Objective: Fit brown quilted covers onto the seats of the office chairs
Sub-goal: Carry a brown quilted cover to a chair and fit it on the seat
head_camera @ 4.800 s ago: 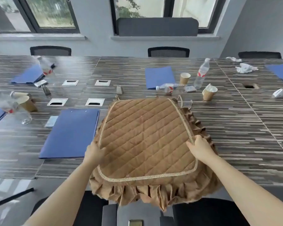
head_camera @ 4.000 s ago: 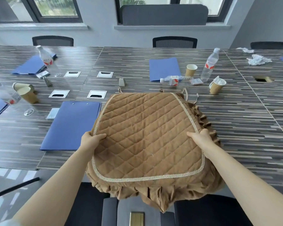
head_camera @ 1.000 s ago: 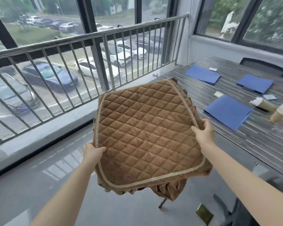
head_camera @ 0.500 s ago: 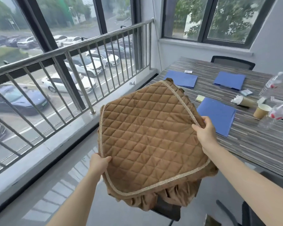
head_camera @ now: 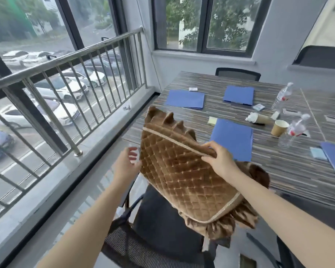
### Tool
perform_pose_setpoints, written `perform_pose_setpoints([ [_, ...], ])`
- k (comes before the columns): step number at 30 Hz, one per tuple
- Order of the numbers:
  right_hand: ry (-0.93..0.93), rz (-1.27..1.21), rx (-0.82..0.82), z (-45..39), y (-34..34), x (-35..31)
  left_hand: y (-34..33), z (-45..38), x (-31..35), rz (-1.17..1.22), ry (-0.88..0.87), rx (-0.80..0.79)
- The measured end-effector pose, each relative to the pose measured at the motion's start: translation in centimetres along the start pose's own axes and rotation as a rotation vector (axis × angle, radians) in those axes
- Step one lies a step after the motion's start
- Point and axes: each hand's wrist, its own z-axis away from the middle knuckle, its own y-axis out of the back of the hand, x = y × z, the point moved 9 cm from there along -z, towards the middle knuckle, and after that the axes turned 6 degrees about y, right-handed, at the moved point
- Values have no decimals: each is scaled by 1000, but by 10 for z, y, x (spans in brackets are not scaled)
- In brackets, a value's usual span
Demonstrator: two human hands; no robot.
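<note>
We've got the brown cover [head_camera: 184, 176] up in the air, tilted, hanging right over the black chair seat [head_camera: 162, 225] down at 6 o'clock, not on it yet. Our right hand [head_camera: 219, 161] is pinching its trimmed edge, while our left hand [head_camera: 125, 163] sits at 9 o'clock of the cover, fingers spread and just touching that side, gripping nothing. The table [head_camera: 290, 171] with blue folders [head_camera: 234, 140] runs off toward 2 o'clock.

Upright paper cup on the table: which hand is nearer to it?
Right. The right hand grips the brown cover on the side toward the paper cup; the left hand is beyond the cover's far edge.
</note>
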Motion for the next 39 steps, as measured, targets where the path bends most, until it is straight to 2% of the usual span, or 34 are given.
perform_pose_setpoints([
  [2,48,191,11,-2,-5,-12,-17,-7,37,-105,-230,-43],
  [5,134,348,41,-8,-14,-32,-43,-4,84,-340,-583,-129],
  [7,183,387,59,-16,-21,-43,-59,-2,98,-451,-713,-223],
  [9,216,411,51,-22,-31,-54,-75,-5,99,-553,-745,-320],
  [12,267,414,106,-28,-43,-69,-84,-20,85,-659,-691,-386],
  [15,268,341,178,-30,-47,-71,-77,-30,81,-582,-682,-320],
  [18,207,280,320,-23,-40,-64,-69,-52,61,-479,-584,-341],
  [20,67,238,348,-11,-38,-46,-65,-60,50,-430,-526,-395],
  [25,-368,77,282,30,-57,35,-48,-83,40,-198,-356,-560],
  [30,-755,-68,277,64,-68,95,-20,-103,45,34,-233,-610],
  [34,-962,-219,327,84,-67,149,11,-113,50,280,-116,-642],
  [39,-1117,-531,518,97,-55,142,39,-124,42,565,19,-644],
])
